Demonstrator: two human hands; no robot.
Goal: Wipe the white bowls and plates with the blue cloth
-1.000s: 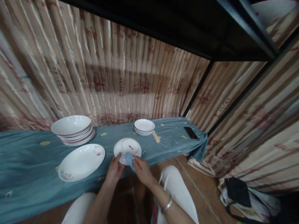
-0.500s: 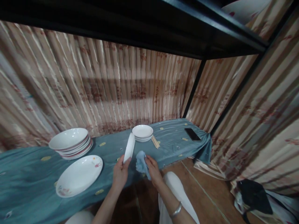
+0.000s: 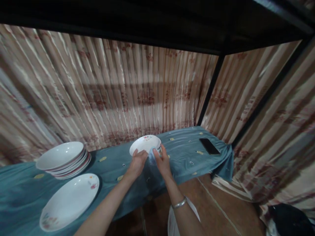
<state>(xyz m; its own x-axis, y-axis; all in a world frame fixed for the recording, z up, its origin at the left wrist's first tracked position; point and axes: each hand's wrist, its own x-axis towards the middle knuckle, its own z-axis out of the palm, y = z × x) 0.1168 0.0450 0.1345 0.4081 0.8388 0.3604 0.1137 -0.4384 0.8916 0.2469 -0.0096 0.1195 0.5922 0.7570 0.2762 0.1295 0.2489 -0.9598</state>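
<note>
A white plate with a small flower print (image 3: 145,143) lies nearly level at the back of the cloth-covered surface, over the spot of the small plate stack, which it mostly hides. My left hand (image 3: 137,164) grips its near left edge. At its right edge, my right hand (image 3: 162,161) is closed on a light blue cloth (image 3: 152,157), its fingers by the rim. The chopsticks are almost wholly hidden behind that hand. A large oval plate with flowers (image 3: 71,201) lies to the left, in front of a stack of white bowls or deep plates (image 3: 62,157).
A black phone (image 3: 209,146) lies on the right part of the teal cloth (image 3: 182,164). A dark shelf (image 3: 147,26) spans overhead, with a black post (image 3: 211,88) at the right. Patterned curtains (image 3: 137,88) hang behind. A dark bag (image 3: 290,219) is on the floor at right.
The plate, held upright on edge before, is now laid flat over the small stack. Both hands moved forward with it, the cloth still in the right one. The view shifted slightly.
</note>
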